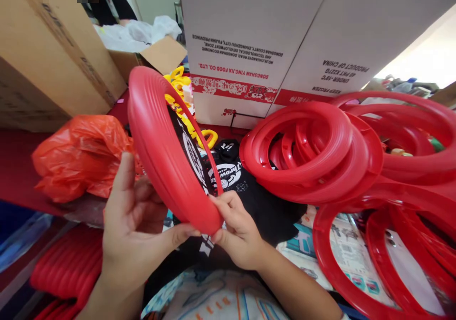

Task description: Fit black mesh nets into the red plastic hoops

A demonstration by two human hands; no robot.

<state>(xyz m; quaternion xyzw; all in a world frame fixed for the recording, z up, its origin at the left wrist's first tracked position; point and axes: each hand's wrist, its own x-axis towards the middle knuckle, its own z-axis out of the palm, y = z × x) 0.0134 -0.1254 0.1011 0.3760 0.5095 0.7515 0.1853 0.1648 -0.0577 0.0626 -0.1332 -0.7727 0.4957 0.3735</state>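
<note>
A red plastic ring (153, 144), ridged on its outer face, is held tilted on edge in front of me. My right hand (240, 234) pinches its lower end between thumb and fingers. My left hand (133, 229) supports it from the left, thumb along the bottom edge, forefinger raised and the other fingers curled, partly hidden. A narrow red rim stands apart from the ring's right side, joining it near my right fingertips. Through the opening, black fabric printed in white shows; I cannot tell whether any of it is attached. More black printed fabric (256, 206) lies below.
Red rings (302, 187) are piled at right, with more red rings (322, 244) nearer me. Yellow plastic pieces (210, 139) lie behind. White cartons (242, 20) and a brown carton (46, 49) stand beyond. An orange bag (81, 153) and stacked red pieces (67, 258) are left. Another person is at top left.
</note>
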